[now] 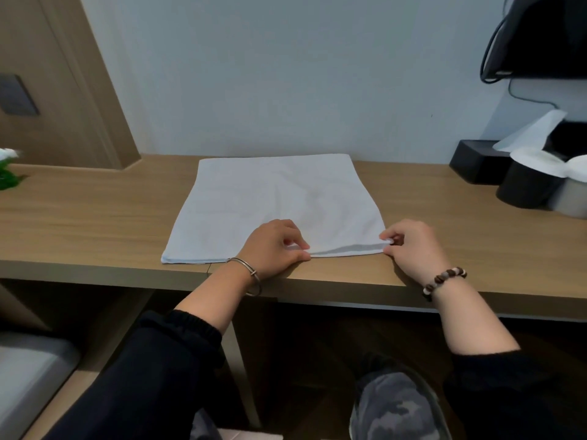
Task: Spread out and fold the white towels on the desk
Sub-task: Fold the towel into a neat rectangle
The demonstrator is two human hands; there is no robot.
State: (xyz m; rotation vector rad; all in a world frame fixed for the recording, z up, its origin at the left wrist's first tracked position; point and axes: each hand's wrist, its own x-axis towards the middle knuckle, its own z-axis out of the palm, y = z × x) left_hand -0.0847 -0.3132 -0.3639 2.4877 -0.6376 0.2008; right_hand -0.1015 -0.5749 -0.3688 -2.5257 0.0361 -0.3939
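Wooden surface (95,223) runs under and past both hands, with the white towel (273,195) flat on it, spread from the hands out toward the wall, its near edge close to the surface's front lip. Left hand (273,246) pinches the towel's near edge about midway and right hand (413,246) pinches the near right corner, hands apart with hem between them. Well off to the right of the right hand sit a black tissue box (473,161) and a black cup (524,190) just before it; metal bangle (251,277) on left wrist, beaded bracelet (444,281) on right.
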